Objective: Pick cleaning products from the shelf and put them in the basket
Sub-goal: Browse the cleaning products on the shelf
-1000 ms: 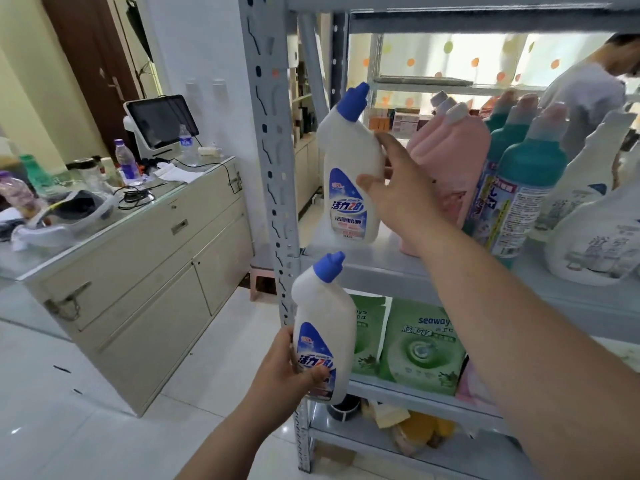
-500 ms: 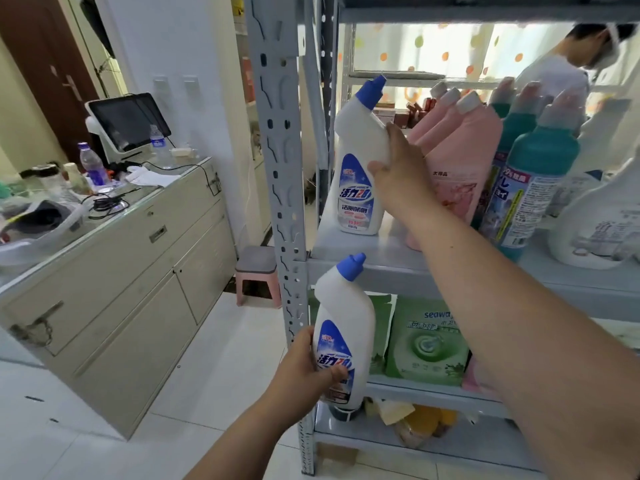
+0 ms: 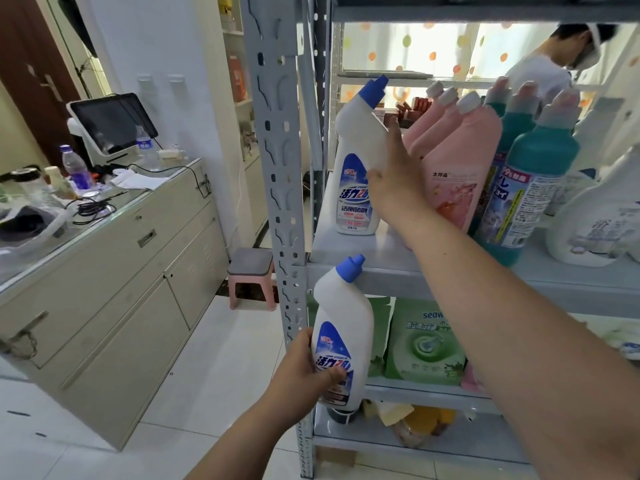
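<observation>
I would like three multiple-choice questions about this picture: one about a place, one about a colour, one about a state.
1. Where is the standing bottle that the right hand touches?
A. on the floor
B. on the shelf, left of the pink bottles
C. in a basket

2. What colour is the cap of the held bottle?
A. red
B. green
C. blue

3. What does the left hand do?
A. grips the held bottle
B. hangs empty
C. rests on the shelf

Answers: 1 B, it stands on the shelf beside them; 2 C, the cap is blue; 3 A, thumb and fingers curl round it.
</observation>
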`<state>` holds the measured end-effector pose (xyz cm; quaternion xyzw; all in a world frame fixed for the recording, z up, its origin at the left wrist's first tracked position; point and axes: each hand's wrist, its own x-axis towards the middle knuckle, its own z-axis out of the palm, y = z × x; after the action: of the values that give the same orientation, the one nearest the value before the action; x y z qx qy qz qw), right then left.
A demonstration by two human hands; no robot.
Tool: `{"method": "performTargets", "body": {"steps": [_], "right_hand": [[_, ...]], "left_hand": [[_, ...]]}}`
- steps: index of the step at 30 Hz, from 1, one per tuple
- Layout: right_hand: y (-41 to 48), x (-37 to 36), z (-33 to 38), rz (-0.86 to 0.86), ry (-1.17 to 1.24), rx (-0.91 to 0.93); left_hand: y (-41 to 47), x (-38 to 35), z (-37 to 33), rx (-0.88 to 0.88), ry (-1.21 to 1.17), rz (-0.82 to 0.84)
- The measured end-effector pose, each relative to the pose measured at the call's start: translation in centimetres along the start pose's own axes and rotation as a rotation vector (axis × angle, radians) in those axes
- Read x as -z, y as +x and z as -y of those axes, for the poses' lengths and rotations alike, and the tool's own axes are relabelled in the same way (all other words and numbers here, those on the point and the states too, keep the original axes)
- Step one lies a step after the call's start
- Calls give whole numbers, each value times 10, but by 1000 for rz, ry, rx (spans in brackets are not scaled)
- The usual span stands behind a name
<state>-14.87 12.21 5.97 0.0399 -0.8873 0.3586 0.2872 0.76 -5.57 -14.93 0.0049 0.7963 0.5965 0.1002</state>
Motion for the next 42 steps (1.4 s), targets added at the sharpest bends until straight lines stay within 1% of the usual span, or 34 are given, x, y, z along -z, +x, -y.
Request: {"method": "performTargets", "body": {"steps": [4, 8, 10, 12, 14, 16, 19, 22, 26, 28, 31, 33, 36, 39, 42], "right_hand": [[-6, 1, 5, 11, 1, 17], [-27, 10, 8, 61, 25, 132], [-46, 17, 7, 91, 34, 175], [-70, 25, 2, 71, 51, 213], [-100, 32, -10, 66, 84, 239], [-132, 36, -27, 103, 126, 239], [-183, 37, -59, 200, 223, 151], [-229, 37, -88, 309, 317, 8], [-268, 48, -111, 599, 574, -264], [-280, 59, -123, 683, 643, -361], [-296, 78, -140, 730, 696, -413], [-308, 87, -150, 736, 695, -410], [-330, 95, -158, 687, 687, -376], [-359, 98, -161, 631, 709, -381], [-383, 103, -161, 710, 735, -371]], "left_hand": [[-2, 1, -1, 1, -17, -3], [-4, 2, -1, -12, -26, -24], [-5, 2, -1, -19, -40, -29], [-6, 1, -2, -20, -49, -30], [-9, -1, -3, -19, -53, -38], [-13, -6, -4, -16, -53, -50], [-24, -18, -5, -15, -48, -56], [-39, -36, -8, -19, -45, -64], [-67, -68, -11, -12, -78, -70], [-81, -88, -10, 1, -70, -57], [-103, -113, -7, 28, -48, -69], [-117, -126, -6, 20, -1, -117], [-138, -148, -1, -60, 97, -195], [-156, -175, 11, -65, 111, -206], [-164, -193, 18, -21, 108, -287]]}}
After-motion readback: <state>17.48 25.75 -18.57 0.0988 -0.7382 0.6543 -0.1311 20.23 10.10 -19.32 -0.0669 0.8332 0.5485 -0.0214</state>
